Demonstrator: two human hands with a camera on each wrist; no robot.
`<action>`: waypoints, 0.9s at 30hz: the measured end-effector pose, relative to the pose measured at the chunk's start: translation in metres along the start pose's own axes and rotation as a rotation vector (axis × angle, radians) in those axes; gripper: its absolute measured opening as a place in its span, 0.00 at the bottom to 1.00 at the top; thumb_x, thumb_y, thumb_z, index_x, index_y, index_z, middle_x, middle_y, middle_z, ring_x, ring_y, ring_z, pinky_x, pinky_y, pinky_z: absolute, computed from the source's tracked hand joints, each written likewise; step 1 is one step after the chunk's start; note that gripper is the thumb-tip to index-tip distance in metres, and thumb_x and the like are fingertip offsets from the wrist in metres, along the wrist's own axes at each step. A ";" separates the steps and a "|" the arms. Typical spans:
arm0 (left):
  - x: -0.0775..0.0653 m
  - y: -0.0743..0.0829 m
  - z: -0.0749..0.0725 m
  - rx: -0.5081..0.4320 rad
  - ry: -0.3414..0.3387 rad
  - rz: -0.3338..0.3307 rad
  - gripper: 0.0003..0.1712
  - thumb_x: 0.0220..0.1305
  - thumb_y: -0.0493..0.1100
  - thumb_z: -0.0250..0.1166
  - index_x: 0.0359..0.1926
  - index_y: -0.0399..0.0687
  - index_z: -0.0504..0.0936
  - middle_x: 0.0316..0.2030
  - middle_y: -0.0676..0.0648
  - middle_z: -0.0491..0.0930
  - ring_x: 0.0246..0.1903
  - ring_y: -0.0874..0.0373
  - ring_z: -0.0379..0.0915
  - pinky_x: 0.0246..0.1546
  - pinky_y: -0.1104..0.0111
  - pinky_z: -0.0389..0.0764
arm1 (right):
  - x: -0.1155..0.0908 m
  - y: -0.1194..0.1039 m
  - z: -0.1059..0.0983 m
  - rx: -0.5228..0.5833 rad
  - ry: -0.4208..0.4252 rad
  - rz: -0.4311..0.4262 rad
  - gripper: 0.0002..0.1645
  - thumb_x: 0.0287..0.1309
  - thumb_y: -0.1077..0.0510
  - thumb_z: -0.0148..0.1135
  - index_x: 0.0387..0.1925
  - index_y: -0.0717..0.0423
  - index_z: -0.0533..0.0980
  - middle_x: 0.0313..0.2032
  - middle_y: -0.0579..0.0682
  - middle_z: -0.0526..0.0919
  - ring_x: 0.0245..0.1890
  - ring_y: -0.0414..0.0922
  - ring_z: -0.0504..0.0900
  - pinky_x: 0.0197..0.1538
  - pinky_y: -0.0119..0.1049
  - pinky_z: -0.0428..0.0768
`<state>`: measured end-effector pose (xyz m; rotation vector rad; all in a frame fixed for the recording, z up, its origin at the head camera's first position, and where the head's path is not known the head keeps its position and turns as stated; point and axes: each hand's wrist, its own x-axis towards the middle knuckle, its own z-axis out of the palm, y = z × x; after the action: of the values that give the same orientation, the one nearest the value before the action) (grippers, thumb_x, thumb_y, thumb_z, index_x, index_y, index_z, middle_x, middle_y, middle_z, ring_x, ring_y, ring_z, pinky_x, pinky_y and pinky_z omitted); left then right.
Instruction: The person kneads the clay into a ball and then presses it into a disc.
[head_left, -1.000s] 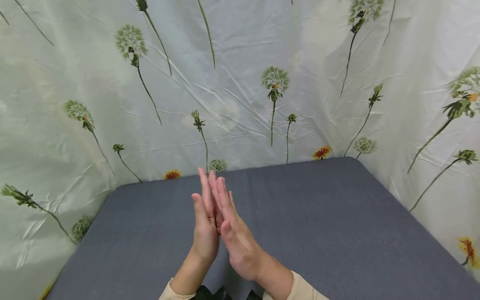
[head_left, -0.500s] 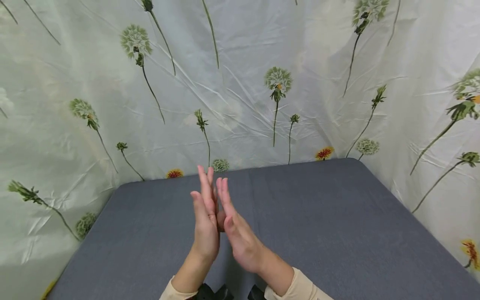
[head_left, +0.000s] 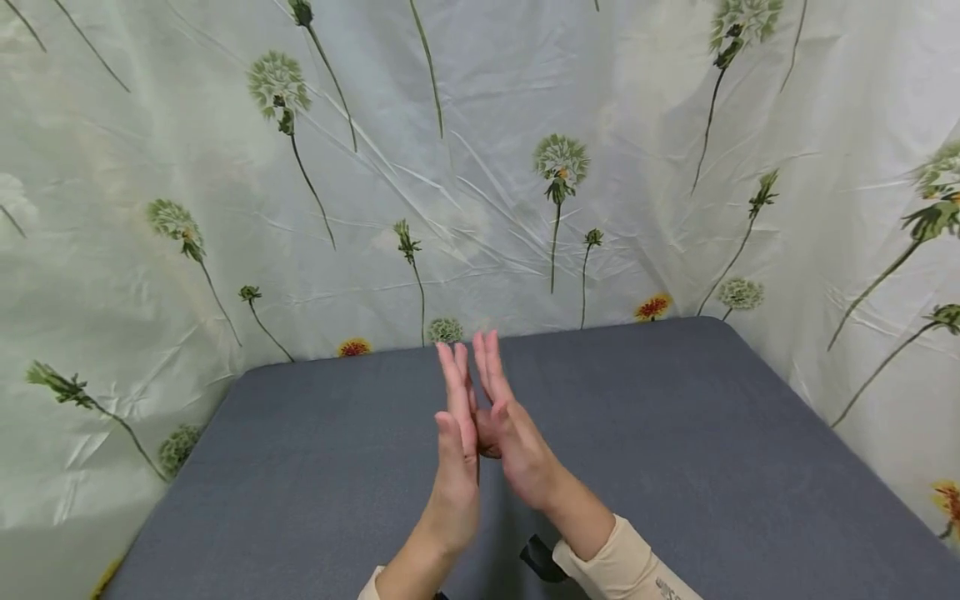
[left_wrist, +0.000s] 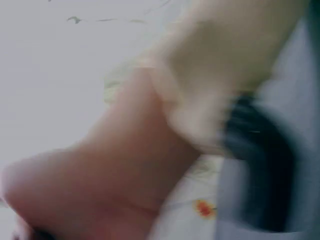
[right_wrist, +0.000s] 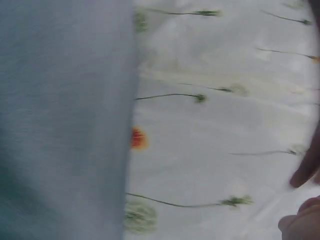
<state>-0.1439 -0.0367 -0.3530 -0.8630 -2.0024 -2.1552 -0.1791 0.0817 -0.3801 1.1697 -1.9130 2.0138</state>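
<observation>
My left hand and right hand are raised above the table, palms facing, fingers straight and pointing forward. Between the palms sits a small brown rounded lump, touched from both sides. The hands cover most of it, so its exact kind cannot be told. Both thumbs stand up along the near side. In the left wrist view a blurred wrist emerges from a beige sleeve. Dark fingertips show at the right edge of the right wrist view, where no lump can be made out.
A dark grey table with rounded far corners spreads beneath the hands. Behind it and along both sides hangs a pale curtain printed with flowers. A black strap is by the right sleeve.
Both hands have shifted to the right in the head view. The right hand has slid forward against the left, and the brown lump between them shows more than a second ago.
</observation>
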 end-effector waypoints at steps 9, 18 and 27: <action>0.015 -0.018 -0.023 -0.085 0.177 -0.083 0.45 0.77 0.80 0.19 0.84 0.74 0.18 0.87 0.57 0.26 0.88 0.50 0.24 0.84 0.40 0.32 | -0.008 -0.002 0.028 -0.177 -0.028 -0.084 0.40 0.88 0.40 0.20 0.87 0.53 0.29 0.88 0.53 0.30 0.88 0.44 0.39 0.84 0.28 0.41; -0.003 -0.018 0.010 -0.055 -0.016 -0.103 0.40 0.80 0.72 0.13 0.82 0.70 0.14 0.87 0.54 0.22 0.86 0.50 0.14 0.81 0.33 0.32 | 0.000 -0.008 -0.006 -0.120 0.106 0.012 0.43 0.82 0.28 0.17 0.87 0.35 0.28 0.88 0.43 0.36 0.87 0.50 0.46 0.62 0.30 0.75; 0.012 -0.009 -0.011 0.003 0.178 -0.059 0.44 0.78 0.78 0.18 0.84 0.71 0.19 0.88 0.54 0.27 0.87 0.48 0.17 0.80 0.33 0.27 | -0.003 0.011 0.010 -0.106 -0.006 0.108 0.41 0.85 0.34 0.15 0.86 0.44 0.25 0.88 0.46 0.28 0.78 0.51 0.70 0.72 0.40 0.76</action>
<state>-0.1611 -0.0419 -0.3556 -0.5950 -1.9661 -2.1729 -0.1788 0.0721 -0.3918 1.0707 -2.0998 1.9337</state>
